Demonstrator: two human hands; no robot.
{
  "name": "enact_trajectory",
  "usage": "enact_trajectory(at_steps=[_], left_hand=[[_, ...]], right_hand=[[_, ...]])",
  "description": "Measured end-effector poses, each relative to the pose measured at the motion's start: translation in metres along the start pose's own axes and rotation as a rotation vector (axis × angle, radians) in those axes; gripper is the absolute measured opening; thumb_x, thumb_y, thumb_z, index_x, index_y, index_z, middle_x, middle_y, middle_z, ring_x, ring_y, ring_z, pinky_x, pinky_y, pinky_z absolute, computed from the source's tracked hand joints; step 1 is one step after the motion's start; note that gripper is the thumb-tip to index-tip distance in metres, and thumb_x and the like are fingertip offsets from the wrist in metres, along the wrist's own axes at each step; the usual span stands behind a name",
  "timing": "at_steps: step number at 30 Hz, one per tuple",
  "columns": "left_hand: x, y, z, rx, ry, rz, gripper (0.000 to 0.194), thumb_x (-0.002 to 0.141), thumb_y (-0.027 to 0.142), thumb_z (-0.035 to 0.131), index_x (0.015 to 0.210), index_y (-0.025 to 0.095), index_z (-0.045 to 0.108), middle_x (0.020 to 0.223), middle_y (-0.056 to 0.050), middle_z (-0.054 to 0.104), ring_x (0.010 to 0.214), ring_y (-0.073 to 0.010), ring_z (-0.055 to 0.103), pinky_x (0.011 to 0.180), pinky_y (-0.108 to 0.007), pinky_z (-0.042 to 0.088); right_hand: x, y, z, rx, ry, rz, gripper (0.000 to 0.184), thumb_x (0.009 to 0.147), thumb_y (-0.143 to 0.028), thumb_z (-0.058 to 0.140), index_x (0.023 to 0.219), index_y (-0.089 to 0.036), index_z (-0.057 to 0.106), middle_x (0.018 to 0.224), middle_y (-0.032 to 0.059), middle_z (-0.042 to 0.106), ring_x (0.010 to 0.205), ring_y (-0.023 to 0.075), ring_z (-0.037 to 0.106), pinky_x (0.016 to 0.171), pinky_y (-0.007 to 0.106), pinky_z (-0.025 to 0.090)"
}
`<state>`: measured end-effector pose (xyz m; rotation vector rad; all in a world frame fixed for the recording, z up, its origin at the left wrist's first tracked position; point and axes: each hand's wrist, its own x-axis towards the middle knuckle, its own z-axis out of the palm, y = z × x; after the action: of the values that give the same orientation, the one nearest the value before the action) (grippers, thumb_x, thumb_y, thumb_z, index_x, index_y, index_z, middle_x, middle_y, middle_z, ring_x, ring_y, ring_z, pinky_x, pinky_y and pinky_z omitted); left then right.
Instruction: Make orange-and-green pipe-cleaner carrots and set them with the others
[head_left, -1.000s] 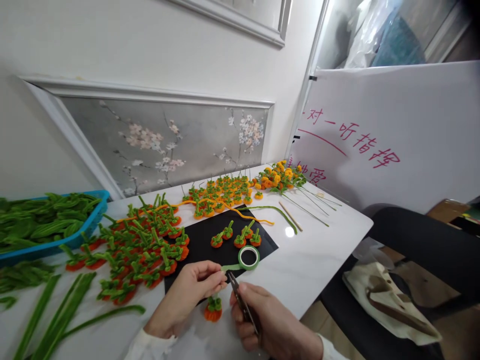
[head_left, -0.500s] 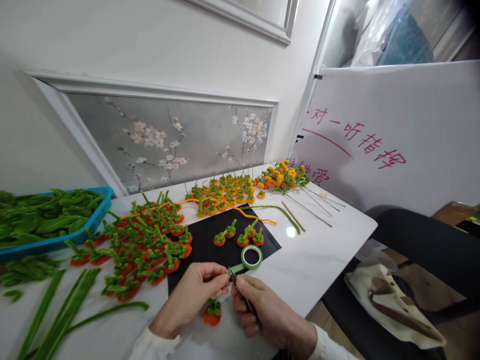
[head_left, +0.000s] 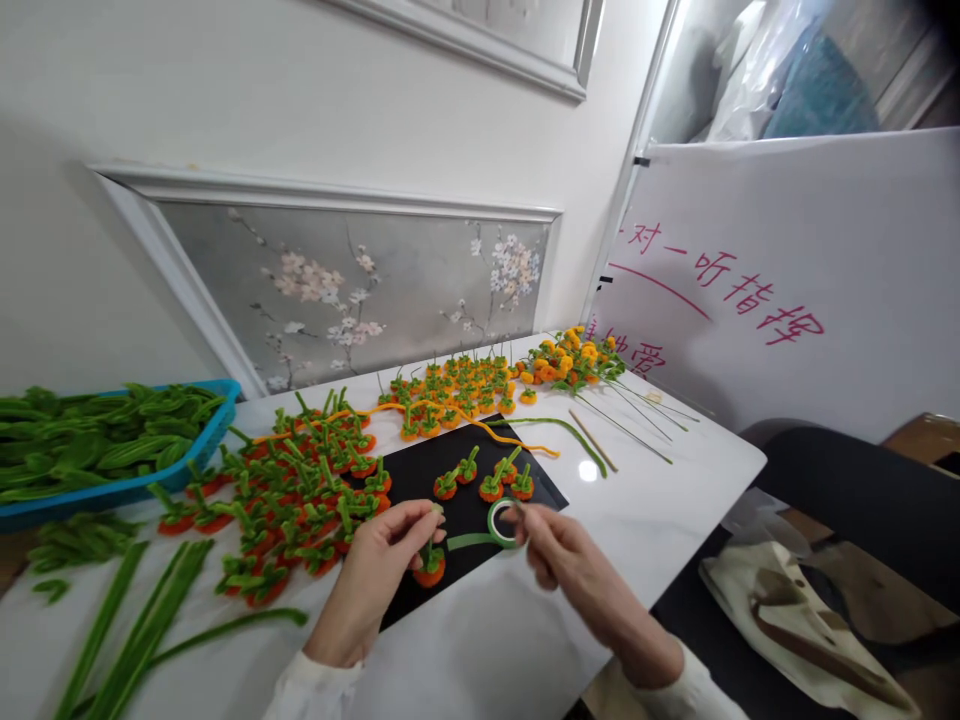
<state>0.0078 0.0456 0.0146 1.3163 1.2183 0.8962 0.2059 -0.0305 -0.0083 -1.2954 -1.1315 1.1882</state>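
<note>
My left hand (head_left: pixel 390 560) is closed in a pinch on the upright green stem of a small orange pipe-cleaner flower (head_left: pixel 430 572), which hangs just below the fingertips. My right hand (head_left: pixel 562 555) has its fingers curled together beside a roll of green tape (head_left: pixel 491 517); a small dark tip shows at the fingertips, but what it belongs to cannot be made out. A loose strip of green tape (head_left: pixel 471 541) runs left from the roll toward the held flower. Several similar orange flowers (head_left: pixel 491 487) with green stems stand on the black mat (head_left: pixel 409 467) behind.
Many orange flowers (head_left: pixel 300 490) crowd the table left of the mat, yellow-orange ones (head_left: pixel 465 385) behind. A blue basket (head_left: pixel 187 455) of green leaves stands far left, near green pipe cleaners (head_left: pixel 142 620). Finished-looking yellow stems (head_left: pixel 574 355) lie at the back, and a thin stick (head_left: pixel 592 440) nearer.
The scissors seen in my right hand no longer show clearly. That hand has moved up and right, away from the left. My left hand has risen with the orange flower, now over the mat.
</note>
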Motion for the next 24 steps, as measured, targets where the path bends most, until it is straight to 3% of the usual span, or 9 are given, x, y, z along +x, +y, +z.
enact_trajectory(at_steps=[2,4,7,11,15,19,22,23,24], left_hand=[[0.005,-0.001,-0.001,-0.061,0.055,0.012,0.034,0.064,0.041,0.073,0.086,0.014,0.07,0.077,-0.004,0.069,0.071,-0.0162,0.061,0.05,-0.019,0.041],[0.01,0.001,0.0,-0.115,0.066,0.006,0.036,0.062,0.038,0.075,0.089,0.014,0.07,0.082,-0.005,0.071,0.074,-0.0169,0.064,0.058,-0.022,0.048],[0.016,0.007,0.005,-0.113,0.03,0.032,0.035,0.061,0.034,0.077,0.089,0.014,0.07,0.084,-0.006,0.073,0.078,-0.0194,0.067,0.071,-0.028,0.052],[0.023,0.017,0.01,-0.053,0.029,0.099,0.03,0.06,0.033,0.078,0.081,0.014,0.07,0.084,-0.008,0.073,0.078,-0.0212,0.067,0.071,-0.03,0.053],[0.025,0.018,0.009,0.008,0.028,0.127,0.02,0.062,0.031,0.075,0.07,0.013,0.07,0.111,-0.013,0.068,0.088,-0.0237,0.067,0.075,-0.029,0.053],[0.028,0.015,0.008,0.134,0.022,0.235,0.016,0.066,0.03,0.069,0.067,0.014,0.069,0.108,-0.013,0.067,0.086,-0.0238,0.068,0.077,-0.031,0.052],[0.03,0.017,0.006,0.181,0.043,0.298,0.012,0.067,0.027,0.066,0.067,0.015,0.069,0.103,-0.011,0.067,0.086,-0.0235,0.066,0.077,-0.03,0.051],[0.029,0.02,0.005,0.222,0.059,0.333,0.011,0.068,0.026,0.064,0.068,0.016,0.07,0.101,-0.01,0.067,0.087,-0.0234,0.066,0.076,-0.03,0.051],[0.028,0.022,0.003,0.286,0.078,0.377,0.012,0.07,0.026,0.062,0.069,0.017,0.071,0.099,-0.009,0.068,0.087,-0.0231,0.065,0.076,-0.03,0.05]], right_hand=[[0.011,0.01,-0.025,-0.378,0.284,-0.222,0.034,0.091,-0.044,0.04,0.102,-0.017,0.058,0.085,0.0062,0.052,0.071,0.0166,0.05,0.058,0.027,0.04],[0.023,0.021,-0.043,-0.683,0.428,-0.298,0.027,0.092,-0.03,0.036,0.106,-0.019,0.057,0.096,0.01,0.052,0.079,0.0201,0.051,0.065,0.031,0.041],[0.038,0.033,-0.052,-1.042,0.371,-0.341,0.023,0.092,-0.018,0.037,0.102,-0.017,0.058,0.093,0.011,0.052,0.079,0.0212,0.05,0.067,0.032,0.039],[0.049,0.038,-0.048,-1.265,0.386,-0.375,0.019,0.09,-0.011,0.042,0.091,-0.017,0.06,0.086,0.0099,0.054,0.077,0.0213,0.049,0.066,0.03,0.036],[0.048,0.03,-0.047,-1.273,0.416,-0.391,0.017,0.087,-0.009,0.047,0.09,-0.019,0.061,0.089,0.0102,0.056,0.08,0.0223,0.05,0.066,0.031,0.035],[0.047,-0.009,-0.029,-0.963,0.429,-0.563,0.02,0.09,-0.016,0.046,0.105,-0.019,0.059,0.095,0.0091,0.057,0.087,0.021,0.053,0.073,0.032,0.039],[0.057,-0.043,0.004,-0.703,0.088,-0.631,0.021,0.091,-0.023,0.049,0.111,-0.021,0.054,0.088,0.0034,0.059,0.077,0.0148,0.056,0.068,0.025,0.043],[0.062,-0.051,0.016,-0.708,-0.032,-0.639,0.023,0.09,-0.025,0.051,0.112,-0.021,0.052,0.089,0.0025,0.059,0.075,0.0138,0.056,0.066,0.024,0.043],[0.067,-0.057,0.026,-0.738,-0.069,-0.658,0.023,0.088,-0.027,0.055,0.11,-0.02,0.052,0.092,0.0032,0.058,0.076,0.0141,0.056,0.066,0.024,0.042]])
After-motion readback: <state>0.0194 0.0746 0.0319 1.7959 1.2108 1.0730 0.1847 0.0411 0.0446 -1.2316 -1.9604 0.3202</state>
